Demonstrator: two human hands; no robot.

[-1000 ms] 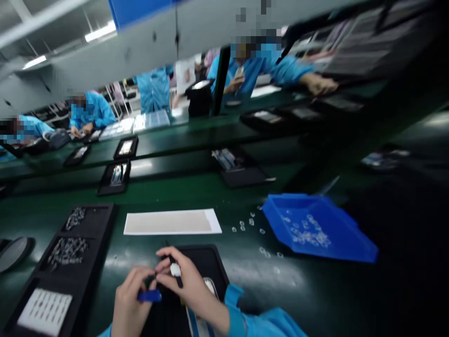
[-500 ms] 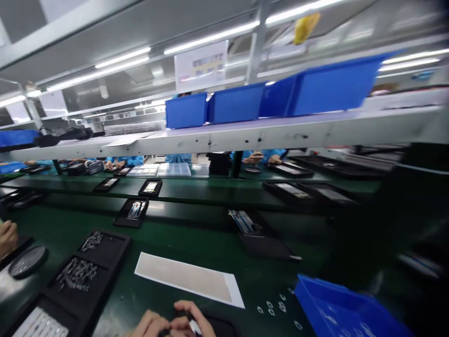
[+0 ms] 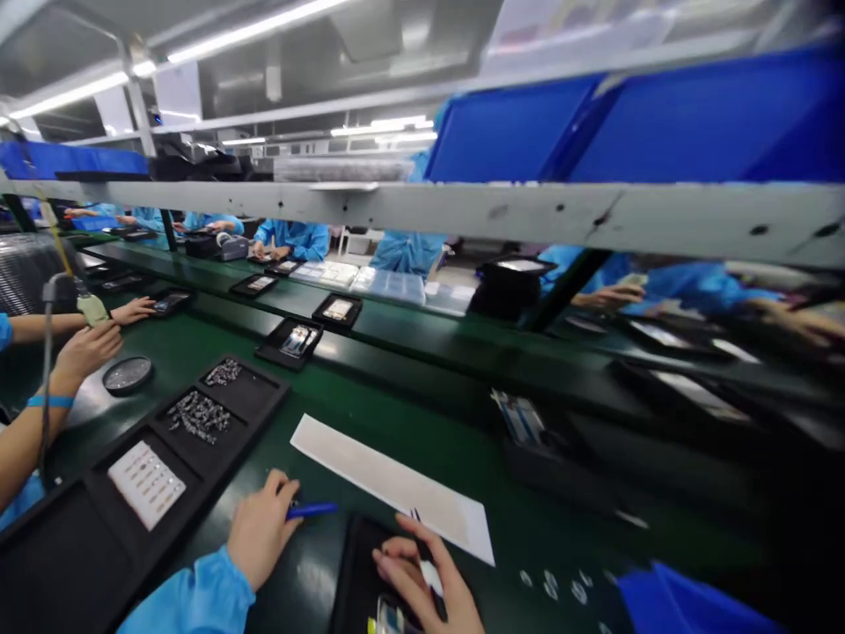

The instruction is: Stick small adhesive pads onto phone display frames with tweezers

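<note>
Near the bottom centre, my left hand [image 3: 259, 530] is closed around a slim blue stick-like tool [image 3: 315, 509], whose exact kind I cannot make out. To its right, my right hand [image 3: 426, 577] grips black tweezers [image 3: 432, 577] with a white band, their tips pointing up and away. Beneath the right hand lies a black tray [image 3: 353, 550], holding a small device part [image 3: 389, 616] with a yellow edge, cut off by the frame's bottom. A long pale sheet [image 3: 389, 475] lies just beyond both hands.
Left stands a compartmented black tray [image 3: 257, 409] with small dark parts and a white card [image 3: 146, 482]. A co-worker's hands [image 3: 85, 352] are beyond it, near a round dish [image 3: 128, 375]. Rings [image 3: 551, 585] and a blue bin [image 3: 687, 603] lie right. A shelf [image 3: 462, 211] crosses above.
The view has swung left and shows more of the bench. My hands, close together before, are now apart, with the blue tool and tweezers clearly showing.
</note>
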